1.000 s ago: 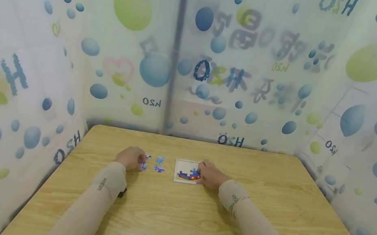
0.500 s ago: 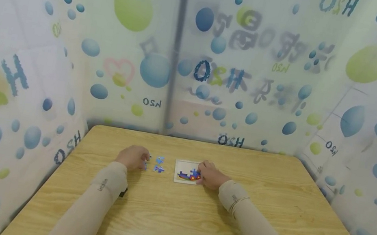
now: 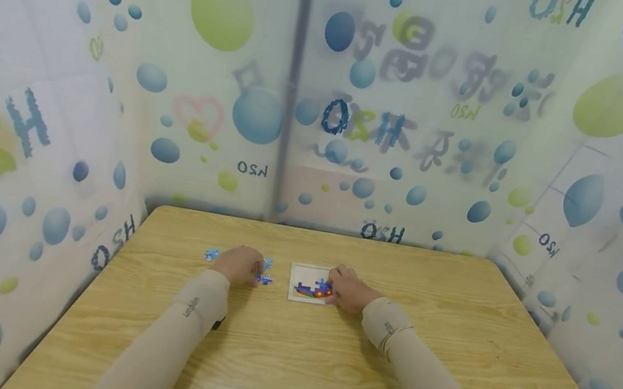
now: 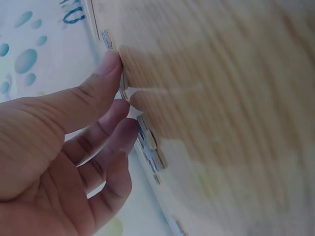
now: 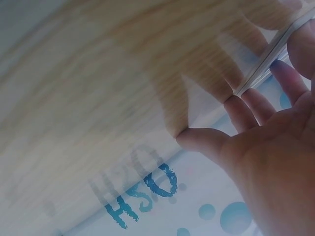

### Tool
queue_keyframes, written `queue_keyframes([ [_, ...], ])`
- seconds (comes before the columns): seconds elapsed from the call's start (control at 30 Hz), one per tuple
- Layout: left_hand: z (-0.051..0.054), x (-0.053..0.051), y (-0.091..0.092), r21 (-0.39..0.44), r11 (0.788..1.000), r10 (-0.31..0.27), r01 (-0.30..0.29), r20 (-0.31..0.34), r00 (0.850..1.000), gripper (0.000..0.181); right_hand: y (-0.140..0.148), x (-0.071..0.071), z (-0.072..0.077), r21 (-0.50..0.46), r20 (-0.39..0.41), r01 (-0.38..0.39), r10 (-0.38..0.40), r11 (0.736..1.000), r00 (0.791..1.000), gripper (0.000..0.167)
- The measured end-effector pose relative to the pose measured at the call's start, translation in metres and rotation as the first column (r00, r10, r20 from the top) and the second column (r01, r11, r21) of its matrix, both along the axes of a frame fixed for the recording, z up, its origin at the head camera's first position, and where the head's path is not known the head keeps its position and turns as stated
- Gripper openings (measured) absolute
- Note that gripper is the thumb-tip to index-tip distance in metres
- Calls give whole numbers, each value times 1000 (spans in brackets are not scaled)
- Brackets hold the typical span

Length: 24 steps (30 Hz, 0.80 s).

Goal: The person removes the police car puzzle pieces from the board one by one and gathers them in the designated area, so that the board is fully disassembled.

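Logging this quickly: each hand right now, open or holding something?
Left hand: at the blue puzzle pieces; whether it holds one cannot be told.
Right hand: holding the puzzle board by its edge.

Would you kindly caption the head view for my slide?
Left hand among blue puzzle pieces, right hand holding the puzzle board.
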<state>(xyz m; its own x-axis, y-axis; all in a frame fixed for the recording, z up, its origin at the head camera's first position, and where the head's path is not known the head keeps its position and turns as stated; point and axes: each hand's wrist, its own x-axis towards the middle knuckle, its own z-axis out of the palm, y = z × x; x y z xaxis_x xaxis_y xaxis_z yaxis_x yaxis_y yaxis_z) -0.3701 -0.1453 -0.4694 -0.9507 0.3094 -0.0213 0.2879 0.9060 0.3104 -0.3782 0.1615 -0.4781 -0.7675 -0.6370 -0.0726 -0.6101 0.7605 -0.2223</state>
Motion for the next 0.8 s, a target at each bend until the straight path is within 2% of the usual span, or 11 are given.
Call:
queue_keyframes([
  [0.2, 2, 2, 0, 11, 1000, -4, 4, 0, 1000, 24, -1, -2, -3, -9, 11, 17, -17, 1000, 1000, 25],
  [0.43, 1, 1, 3, -5, 1000, -16, 16, -40, 999, 28, 0, -5, -7, 1, -7, -6, 6, 1000, 1000, 28],
  [0.6, 5, -2, 23, -14, 998, -60, 59, -90, 994, 24, 1, -6, -8, -11, -7, -5, 5, 1000, 1000, 41],
  [0.7, 9, -4, 41, -1, 997, -80, 80, -72, 994, 21, 1, -8, -9, -21, 4, 1, -1, 1000, 1000, 52],
  [0.8, 6, -9, 60, 5, 994, -106, 106, -38, 994, 23, 2, -11, -10, -41, 40, 17, -16, 999, 999, 59],
])
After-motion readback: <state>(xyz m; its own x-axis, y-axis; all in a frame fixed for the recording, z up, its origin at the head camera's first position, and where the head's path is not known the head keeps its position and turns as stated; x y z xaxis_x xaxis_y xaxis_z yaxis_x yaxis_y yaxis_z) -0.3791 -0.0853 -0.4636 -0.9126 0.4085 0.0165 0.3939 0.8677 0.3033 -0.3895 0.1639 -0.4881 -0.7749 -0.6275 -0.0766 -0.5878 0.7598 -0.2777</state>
